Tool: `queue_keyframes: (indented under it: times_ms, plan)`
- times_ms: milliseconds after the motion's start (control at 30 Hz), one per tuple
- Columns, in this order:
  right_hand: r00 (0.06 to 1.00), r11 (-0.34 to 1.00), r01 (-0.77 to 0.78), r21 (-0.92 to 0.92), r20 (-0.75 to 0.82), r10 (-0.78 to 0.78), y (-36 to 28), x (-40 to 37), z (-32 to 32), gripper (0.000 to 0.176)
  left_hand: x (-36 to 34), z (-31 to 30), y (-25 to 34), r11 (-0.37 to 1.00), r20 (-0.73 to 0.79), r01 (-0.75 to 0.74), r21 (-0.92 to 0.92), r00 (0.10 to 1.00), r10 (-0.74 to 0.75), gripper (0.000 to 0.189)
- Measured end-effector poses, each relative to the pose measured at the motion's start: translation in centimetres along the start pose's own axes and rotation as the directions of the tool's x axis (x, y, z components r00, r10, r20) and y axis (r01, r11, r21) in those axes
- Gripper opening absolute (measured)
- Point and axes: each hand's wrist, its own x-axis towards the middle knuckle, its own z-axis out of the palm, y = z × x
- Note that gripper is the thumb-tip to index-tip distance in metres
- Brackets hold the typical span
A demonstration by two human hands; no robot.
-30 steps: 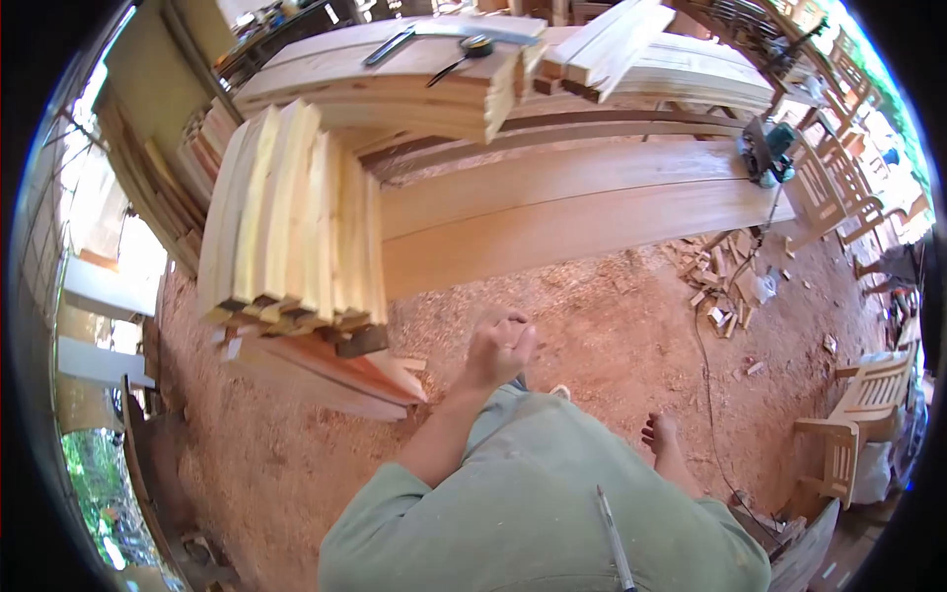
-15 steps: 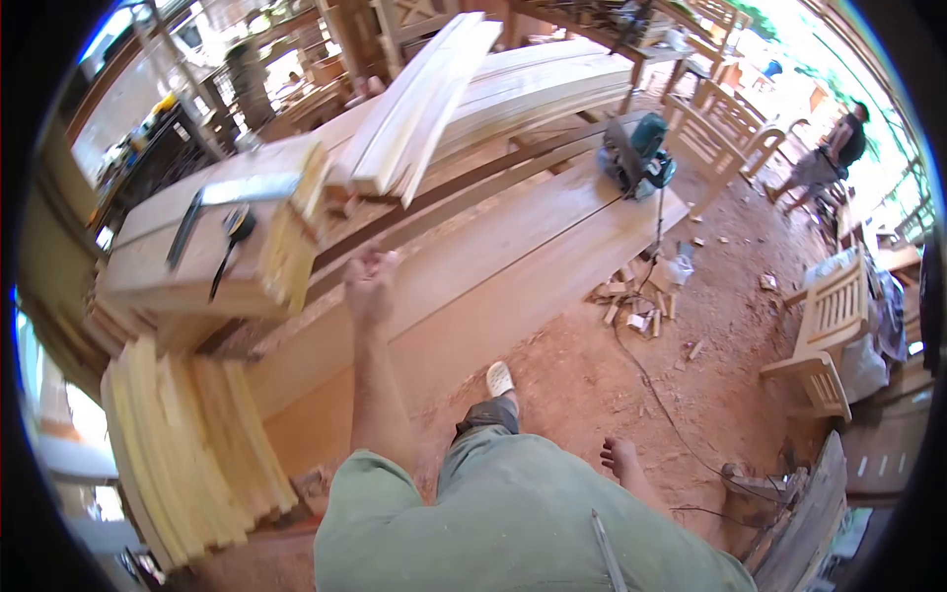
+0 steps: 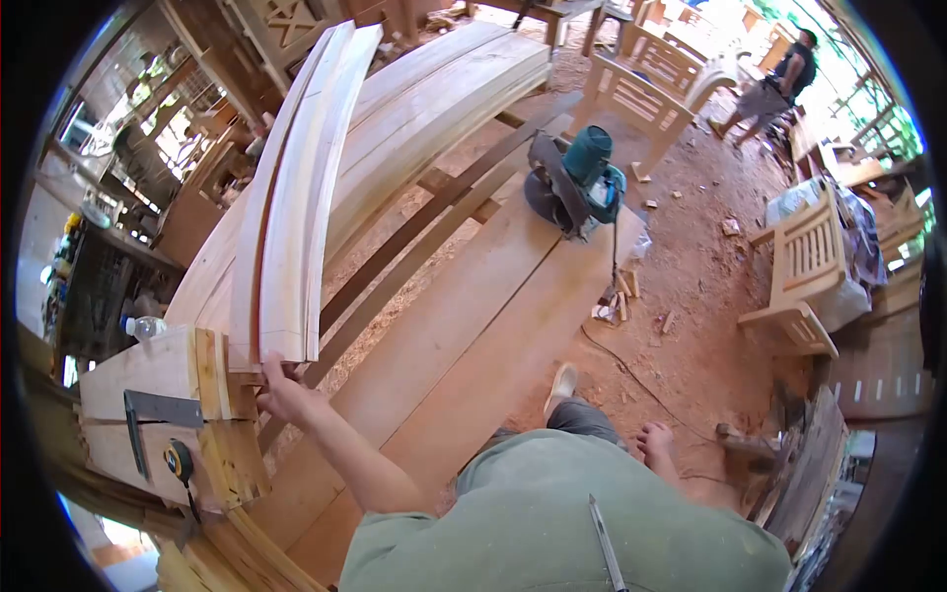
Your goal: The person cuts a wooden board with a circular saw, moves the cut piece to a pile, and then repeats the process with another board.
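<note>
My left hand [image 3: 288, 395] is at the near end of a stack of long, narrow boards [image 3: 306, 197], its fingers bent against the end of the boards. My right hand [image 3: 655, 442] hangs low beside my body, above the dirt floor, fingers loosely apart and nothing visible in it. A wide plank [image 3: 444, 345] with a dark line along it lies in front of me. On its far end rests a green circular saw [image 3: 582, 183]. To the left, a metal square [image 3: 148, 407] and a tape measure [image 3: 179, 460] lie on thick timber.
Wooden chair frames [image 3: 641, 99] stand beyond the saw, and a slatted one [image 3: 804, 252] at the right. A person [image 3: 779, 87] is at the far right. A cord [image 3: 646, 385] crosses the dirt floor [image 3: 710, 286]. A plastic bottle [image 3: 145, 327] is at the left.
My left hand has moved from over the plank to the end of the narrow boards. The view has shifted, and the saw looks nearer. My right hand still hangs low.
</note>
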Motion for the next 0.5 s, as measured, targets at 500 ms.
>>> queue_keyframes:
  times_ms: [500]
  plan:
    - [0.645, 0.946, 0.297, 0.127, 0.704, -0.297, -43.0, 7.3, 27.6, 0.025, -2.8, 19.8, -0.7, -0.02, 0.482, -0.482, 0.876, 0.872, 0.081, 0.062]
